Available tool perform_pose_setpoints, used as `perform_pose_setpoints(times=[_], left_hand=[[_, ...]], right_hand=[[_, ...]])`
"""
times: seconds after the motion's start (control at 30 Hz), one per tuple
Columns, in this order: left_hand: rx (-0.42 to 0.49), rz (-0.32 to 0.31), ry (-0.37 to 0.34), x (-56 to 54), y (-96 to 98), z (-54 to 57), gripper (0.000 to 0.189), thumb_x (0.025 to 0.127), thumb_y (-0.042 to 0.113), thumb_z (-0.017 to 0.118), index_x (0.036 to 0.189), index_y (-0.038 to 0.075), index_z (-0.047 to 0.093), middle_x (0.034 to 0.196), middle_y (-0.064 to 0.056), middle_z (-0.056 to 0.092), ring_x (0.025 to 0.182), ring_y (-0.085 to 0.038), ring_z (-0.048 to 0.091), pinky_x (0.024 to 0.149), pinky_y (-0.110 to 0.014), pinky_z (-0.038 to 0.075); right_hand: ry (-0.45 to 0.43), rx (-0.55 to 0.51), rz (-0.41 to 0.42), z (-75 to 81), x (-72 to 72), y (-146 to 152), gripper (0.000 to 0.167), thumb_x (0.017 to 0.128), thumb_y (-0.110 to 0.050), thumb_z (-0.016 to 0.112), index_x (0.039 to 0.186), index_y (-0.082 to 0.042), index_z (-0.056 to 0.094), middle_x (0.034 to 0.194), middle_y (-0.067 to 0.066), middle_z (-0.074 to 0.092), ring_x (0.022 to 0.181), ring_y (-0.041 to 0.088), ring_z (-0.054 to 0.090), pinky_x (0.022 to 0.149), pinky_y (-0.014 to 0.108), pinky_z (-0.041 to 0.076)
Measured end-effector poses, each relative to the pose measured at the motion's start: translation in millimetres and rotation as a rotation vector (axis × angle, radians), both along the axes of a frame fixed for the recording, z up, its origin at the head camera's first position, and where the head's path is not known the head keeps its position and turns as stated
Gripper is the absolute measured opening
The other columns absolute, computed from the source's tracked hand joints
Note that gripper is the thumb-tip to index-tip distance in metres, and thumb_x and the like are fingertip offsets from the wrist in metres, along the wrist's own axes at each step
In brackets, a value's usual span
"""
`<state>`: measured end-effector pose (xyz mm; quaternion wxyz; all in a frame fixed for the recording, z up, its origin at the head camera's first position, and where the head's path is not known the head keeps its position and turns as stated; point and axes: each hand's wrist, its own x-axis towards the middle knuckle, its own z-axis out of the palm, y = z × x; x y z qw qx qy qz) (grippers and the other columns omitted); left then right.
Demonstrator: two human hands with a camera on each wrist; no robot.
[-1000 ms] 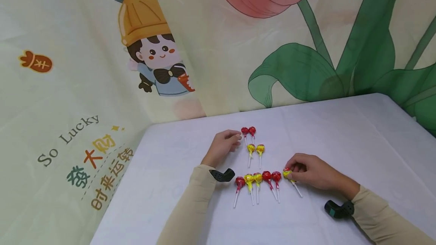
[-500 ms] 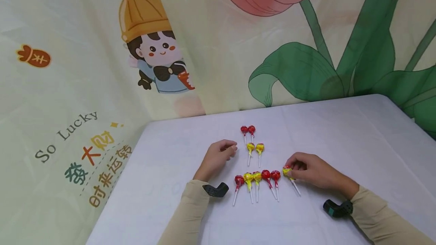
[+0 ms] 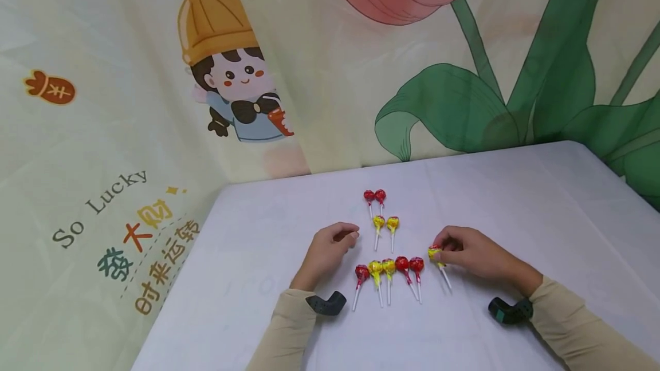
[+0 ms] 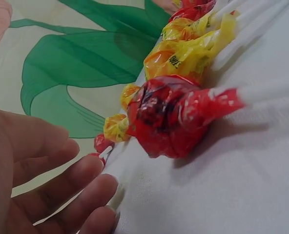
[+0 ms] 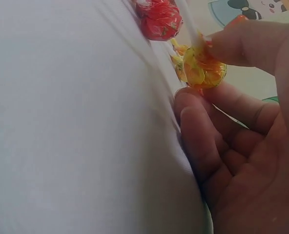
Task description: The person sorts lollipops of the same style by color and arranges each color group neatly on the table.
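My right hand (image 3: 474,249) pinches a yellow-wrapped lollipop (image 5: 200,72) by its head between thumb and fingers; its white stick slants down toward me. To its left lies a front row of lollipops: a red one (image 3: 362,272) at the left end, two yellow ones (image 3: 375,268) beside it, then two red ones (image 3: 416,264). My left hand (image 3: 326,252) is beyond the row's left end, fingers loosely bent and holding nothing. In the left wrist view the red end lollipop (image 4: 166,117) is large, just right of the fingertips.
Farther back on the white-covered table (image 3: 515,193) lie two yellow lollipops (image 3: 393,223), with two red ones (image 3: 380,195) behind them. A printed cloth backdrop (image 3: 330,73) stands behind the table's far edge. Each wrist wears a black device (image 3: 326,303).
My left hand has drawn back toward me from beside the rear red lollipops. My right hand keeps its pinch on the yellow lollipop and has shifted only slightly.
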<state>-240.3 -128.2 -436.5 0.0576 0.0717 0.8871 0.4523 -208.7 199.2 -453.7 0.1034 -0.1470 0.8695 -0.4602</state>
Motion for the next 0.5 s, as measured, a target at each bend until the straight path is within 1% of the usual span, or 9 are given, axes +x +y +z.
perform_pose_setpoints(times=[0.07,0.23,0.5], left_hand=[[-0.013,-0.003,-0.009,2.3,-0.8,-0.4,0.028,0.099,0.034,0.063,0.121,0.019,0.071,0.105,0.007,0.067,0.091,-0.017,0.063,0.080,-0.034,0.053],[-0.008,-0.016,-0.027,6.2,-4.4,2.3,0.028,0.099,0.035,0.063,0.122,0.020,0.070,0.106,0.007,0.067,0.092,-0.018,0.063,0.080,-0.036,0.053],[-0.023,-0.046,-0.059,15.9,-6.8,0.5,0.028,0.098,0.034,0.064,0.122,0.022,0.070,0.105,0.008,0.067,0.093,-0.017,0.063,0.080,-0.036,0.052]], right_hand=[[-0.014,-0.018,0.000,-0.2,-1.5,0,0.024,0.090,-0.031,0.076,0.104,-0.014,0.066,0.091,0.001,0.063,0.082,0.022,0.059,0.069,0.031,0.052],[-0.023,-0.061,-0.003,3.7,-6.3,-1,0.027,0.091,-0.029,0.074,0.107,-0.010,0.063,0.095,0.003,0.064,0.080,0.022,0.060,0.069,0.034,0.055],[-0.060,-0.096,-0.017,6.8,-14.2,-2,0.029,0.092,-0.030,0.073,0.108,-0.007,0.063,0.095,0.006,0.065,0.079,0.023,0.062,0.070,0.036,0.055]])
